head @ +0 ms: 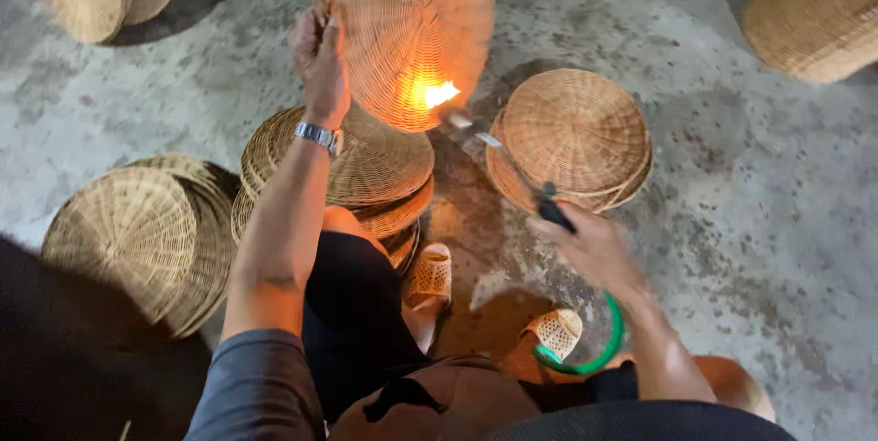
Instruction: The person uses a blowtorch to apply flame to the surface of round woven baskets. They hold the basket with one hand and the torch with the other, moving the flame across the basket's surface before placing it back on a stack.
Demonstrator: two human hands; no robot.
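1. The left hand is raised and its fingers grip the left rim of a round woven tray, which is held up, tilted, above the floor
2. The right hand is closed around the dark handle of a torch; its metal tube points up and to the left
3. A flame burns at the tip of the torch and touches the lower part of the held tray
4. A watch sits on the left wrist
5. Under the held tray a stack of trays lies on the floor near its middle
6. A second stack lies just right of the torch, and a third stack leans near the left edge
7. Two feet in woven slippers rest on the floor beside a green hose
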